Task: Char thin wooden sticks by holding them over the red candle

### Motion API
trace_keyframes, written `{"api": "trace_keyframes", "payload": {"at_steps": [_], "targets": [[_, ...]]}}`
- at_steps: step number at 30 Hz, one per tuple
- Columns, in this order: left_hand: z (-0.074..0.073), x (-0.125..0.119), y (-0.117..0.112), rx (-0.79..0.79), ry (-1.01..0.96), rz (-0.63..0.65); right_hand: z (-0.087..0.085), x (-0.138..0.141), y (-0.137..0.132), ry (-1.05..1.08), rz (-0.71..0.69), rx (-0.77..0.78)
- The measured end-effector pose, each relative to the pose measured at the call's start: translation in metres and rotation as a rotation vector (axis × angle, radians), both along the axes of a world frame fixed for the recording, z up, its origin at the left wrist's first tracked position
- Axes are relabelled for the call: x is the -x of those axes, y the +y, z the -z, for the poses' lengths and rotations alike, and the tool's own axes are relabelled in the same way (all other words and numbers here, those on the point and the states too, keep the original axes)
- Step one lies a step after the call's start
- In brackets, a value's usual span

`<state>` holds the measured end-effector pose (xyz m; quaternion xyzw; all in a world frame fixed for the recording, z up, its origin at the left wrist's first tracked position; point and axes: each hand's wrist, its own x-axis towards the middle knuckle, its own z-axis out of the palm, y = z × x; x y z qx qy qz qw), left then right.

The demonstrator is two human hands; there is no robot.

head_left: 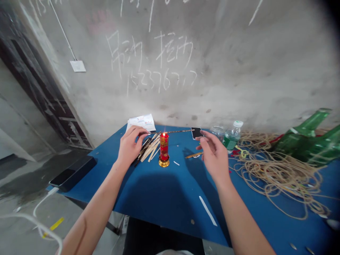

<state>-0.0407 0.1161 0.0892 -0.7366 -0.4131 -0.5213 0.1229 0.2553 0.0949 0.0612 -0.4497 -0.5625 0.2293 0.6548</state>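
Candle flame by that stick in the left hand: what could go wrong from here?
The thin wooden stick held by the left hand passes right at the flame of the red candle, so it could char or catch. The pile of wooden sticks beside the candle might ignite if a burning piece dropped. That hand also sits close to the flame.
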Motion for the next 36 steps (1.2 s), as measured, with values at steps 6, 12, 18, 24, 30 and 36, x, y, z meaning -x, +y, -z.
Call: {"api": "trace_keyframes", "payload": {"at_steps": [6,12,18,24,30,36], "targets": [[0.005,-0.013,0.008,-0.028,0.0,0.056,0.003,0.016,-0.003,-0.012,-0.1,0.065],[0.009,-0.021,0.011,-0.048,-0.012,0.072,0.008,0.038,0.01,0.259,-0.297,0.24],[0.015,-0.026,0.017,-0.11,-0.008,0.132,0.008,0.049,0.027,0.515,-0.358,0.283],[0.018,-0.029,0.018,-0.14,-0.041,0.16,0.004,0.054,0.038,0.652,-0.396,0.276],[0.017,-0.031,0.02,-0.111,-0.081,0.139,-0.006,0.052,0.048,0.619,-0.378,0.193],[0.019,-0.032,0.021,-0.022,-0.18,0.167,-0.004,0.045,0.056,0.607,-0.341,0.202]]}}
